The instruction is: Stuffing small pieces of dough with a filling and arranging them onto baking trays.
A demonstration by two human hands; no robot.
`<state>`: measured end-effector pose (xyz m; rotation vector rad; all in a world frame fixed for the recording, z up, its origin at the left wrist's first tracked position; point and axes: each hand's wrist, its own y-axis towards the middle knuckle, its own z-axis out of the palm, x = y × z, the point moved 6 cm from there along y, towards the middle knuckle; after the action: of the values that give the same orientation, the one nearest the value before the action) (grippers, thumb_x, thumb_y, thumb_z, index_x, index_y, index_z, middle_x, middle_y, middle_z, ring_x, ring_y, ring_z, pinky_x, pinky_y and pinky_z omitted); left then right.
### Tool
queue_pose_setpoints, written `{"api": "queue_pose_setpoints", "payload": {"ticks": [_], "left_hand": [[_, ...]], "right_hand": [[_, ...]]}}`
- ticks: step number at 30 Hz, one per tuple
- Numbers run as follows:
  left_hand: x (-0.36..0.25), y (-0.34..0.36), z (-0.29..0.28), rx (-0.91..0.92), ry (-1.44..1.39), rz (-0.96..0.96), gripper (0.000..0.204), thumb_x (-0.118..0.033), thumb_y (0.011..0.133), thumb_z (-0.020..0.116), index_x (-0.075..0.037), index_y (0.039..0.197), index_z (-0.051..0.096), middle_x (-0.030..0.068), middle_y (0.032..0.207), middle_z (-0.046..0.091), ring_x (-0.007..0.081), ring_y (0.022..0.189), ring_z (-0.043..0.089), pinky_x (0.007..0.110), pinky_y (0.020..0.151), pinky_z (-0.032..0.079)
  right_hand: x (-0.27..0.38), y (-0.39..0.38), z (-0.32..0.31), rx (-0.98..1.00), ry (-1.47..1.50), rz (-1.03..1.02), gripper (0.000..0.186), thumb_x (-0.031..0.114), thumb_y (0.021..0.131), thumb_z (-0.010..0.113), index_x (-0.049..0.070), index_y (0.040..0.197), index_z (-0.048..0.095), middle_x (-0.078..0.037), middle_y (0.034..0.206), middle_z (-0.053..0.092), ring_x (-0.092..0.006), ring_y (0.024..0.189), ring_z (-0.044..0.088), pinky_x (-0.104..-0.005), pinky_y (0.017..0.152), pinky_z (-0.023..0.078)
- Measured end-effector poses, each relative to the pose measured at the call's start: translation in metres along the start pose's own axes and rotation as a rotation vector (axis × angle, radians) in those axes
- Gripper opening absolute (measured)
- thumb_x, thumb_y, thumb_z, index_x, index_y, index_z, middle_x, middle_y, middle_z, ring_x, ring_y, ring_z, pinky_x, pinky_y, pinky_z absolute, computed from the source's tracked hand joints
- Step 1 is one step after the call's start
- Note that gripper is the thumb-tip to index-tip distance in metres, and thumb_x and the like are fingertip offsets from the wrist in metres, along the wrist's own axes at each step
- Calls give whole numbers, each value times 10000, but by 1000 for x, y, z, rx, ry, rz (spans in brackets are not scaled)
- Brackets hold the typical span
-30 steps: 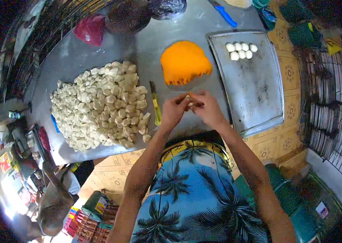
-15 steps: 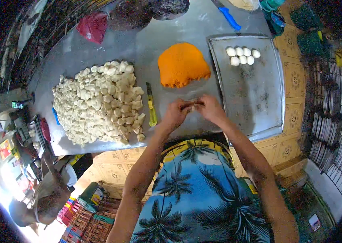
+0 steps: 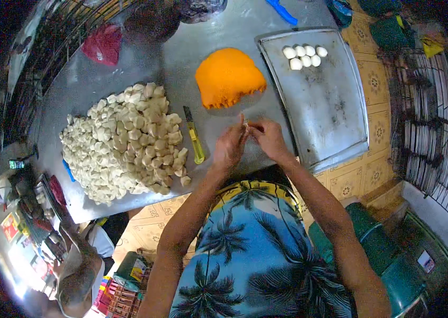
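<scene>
My left hand (image 3: 230, 144) and my right hand (image 3: 270, 139) meet over the near part of the metal table, fingertips pinched together. Between them is a small pale piece of dough (image 3: 246, 125), mostly hidden by the fingers. Just beyond the hands lies a mound of orange filling (image 3: 229, 77), its near edge crumbly and bitten into. A large heap of pale dough pieces (image 3: 123, 143) covers the table to the left. Several smooth white dough balls (image 3: 304, 56) sit in rows at the far end of a metal tray (image 3: 324, 122) on the right.
A yellow utility knife (image 3: 195, 142) lies between the heap and my left hand. At the far side are a red plastic bag (image 3: 103, 45), dark bundles and a blue handle (image 3: 284, 13). Another person (image 3: 78, 270) is at the lower left. Green bins (image 3: 364, 230) stand at right.
My view has shifted, so the table's contents appear further left. My hands have turned, the left now more upright with fingers pointing away, still pinched together around the dough.
</scene>
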<state>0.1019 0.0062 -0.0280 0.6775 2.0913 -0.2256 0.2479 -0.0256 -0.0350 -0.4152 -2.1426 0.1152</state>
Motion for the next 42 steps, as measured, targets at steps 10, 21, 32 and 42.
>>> {"api": "queue_pose_setpoints", "payload": {"ticks": [10,21,32,42], "left_hand": [[21,19,18,89,-779,-649,589,-111,903,708,-12,1440,487,137,1090,726,182,925,690,312,831,557],[1,39,52,246,-781,-625,465,-223,1027,603,0,1426,515,133,1220,674,192,1116,633,320,978,502],[45,-49,-32,216,-315,-589,280,-135,1015,593,3,1249,659,130,1160,726,212,1054,685,306,929,517],[68,-58,-138,554,938,-414,285,-182,865,715,-85,1130,679,157,1223,614,320,1043,639,428,820,539]], "right_hand": [[-28,-25,-16,-1,690,301,382,144,978,652,17,1333,592,-111,1198,682,-189,943,674,-331,769,558],[-63,101,-251,-426,-200,76,330,237,894,718,-20,1102,702,-170,950,732,-279,863,703,-382,796,540],[-56,94,-235,-467,-413,-48,306,244,1019,581,-20,1140,677,-183,1146,698,-314,1037,667,-389,947,503],[4,4,-30,-53,-115,-228,256,151,927,701,28,1151,705,-157,1006,706,-325,865,685,-389,752,542]]}}
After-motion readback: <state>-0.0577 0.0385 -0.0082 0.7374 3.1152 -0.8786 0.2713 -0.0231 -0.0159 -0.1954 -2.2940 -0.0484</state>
